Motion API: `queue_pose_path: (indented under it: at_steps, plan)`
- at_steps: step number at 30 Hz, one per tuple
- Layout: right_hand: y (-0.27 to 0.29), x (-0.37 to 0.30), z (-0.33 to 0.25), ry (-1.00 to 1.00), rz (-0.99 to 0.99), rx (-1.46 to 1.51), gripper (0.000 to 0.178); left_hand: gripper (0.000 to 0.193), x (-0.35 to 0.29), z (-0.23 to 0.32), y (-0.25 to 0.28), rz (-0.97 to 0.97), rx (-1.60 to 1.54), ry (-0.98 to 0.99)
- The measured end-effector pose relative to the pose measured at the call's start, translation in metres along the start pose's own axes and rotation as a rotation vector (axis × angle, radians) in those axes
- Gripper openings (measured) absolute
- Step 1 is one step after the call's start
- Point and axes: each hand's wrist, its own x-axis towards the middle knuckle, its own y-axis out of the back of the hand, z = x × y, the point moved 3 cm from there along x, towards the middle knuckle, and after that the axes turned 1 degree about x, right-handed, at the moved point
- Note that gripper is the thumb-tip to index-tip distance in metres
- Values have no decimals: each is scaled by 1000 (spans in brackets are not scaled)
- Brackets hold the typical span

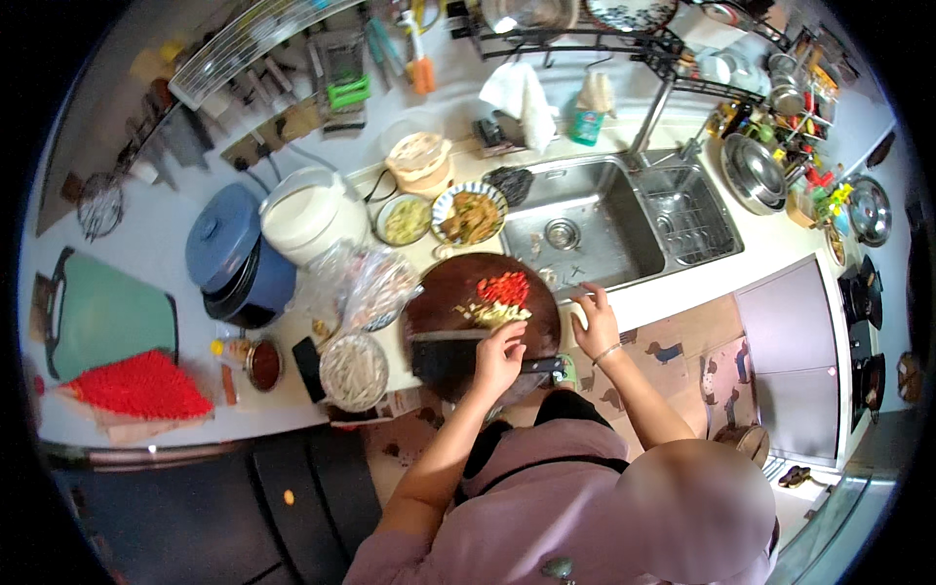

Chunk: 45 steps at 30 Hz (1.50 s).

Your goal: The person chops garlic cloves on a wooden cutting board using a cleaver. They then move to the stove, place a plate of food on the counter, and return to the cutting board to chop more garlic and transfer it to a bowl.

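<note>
On a round, dark wooden chopping board (439,292) lie a heap of chopped red pepper (503,288) and, just nearer, a strip of chopped pale pieces (495,314) that look like garlic. My left hand (499,359) is over the board with its fingertips beside the pale pieces, thumb and fingers apart, holding nothing that I can see. Beneath that hand a kitchen knife (444,356) lies across the board, blade to the left and black handle to the right. My right hand (596,327), empty and with fingers spread, hovers at the board's right, close to the counter edge.
A double steel sink (595,219) sits beyond the board. Behind it stand a patterned bowl of food (470,214) and a bowl of pale green pieces (404,219). At left are plastic bags (361,283), a bowl of white strips (354,372), a rice cooker (312,214) and a blue bin (239,253).
</note>
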Motion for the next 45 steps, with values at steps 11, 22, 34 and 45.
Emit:
queue_pose_path:
  at_steps: [11,22,34,45]
  plan:
    - [67,218,242,-367,-226,-551,50,36,221,39,-159,-117,-598,303]
    - [95,277,302,-366,-184,-396,42,25,333,57,-224,204,-861,386]
    - [44,258,272,-856,147,1421,25,48,283,60,-209,-99,917,79]
    - [55,322,399,-1021,-111,1053,79,67,199,39,-185,-308,881,7]
